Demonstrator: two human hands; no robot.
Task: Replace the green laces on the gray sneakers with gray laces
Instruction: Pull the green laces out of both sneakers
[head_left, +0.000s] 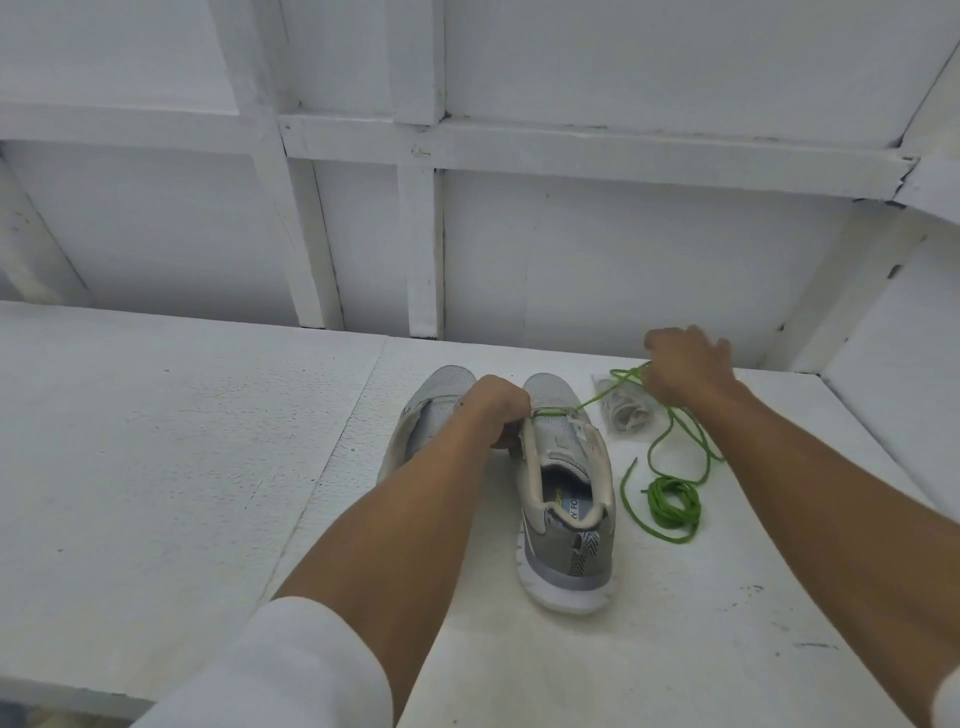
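Left hand (496, 410) grip clenched on gray mesh sneaker (566, 519) at its toe-end eyelets. Right hand (685, 369) grip pinches thin green cord lace (597, 399), taut, right of that sneaker. Brace sneaker, pull in line with the eyelet, no jerks.

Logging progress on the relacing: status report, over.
Left hand grips the sneaker at the front eyelets. Right hand pulls the green lace taut, threaded only at those eyelets. Bagged gray laces beside the sneaker; nothing blocking.
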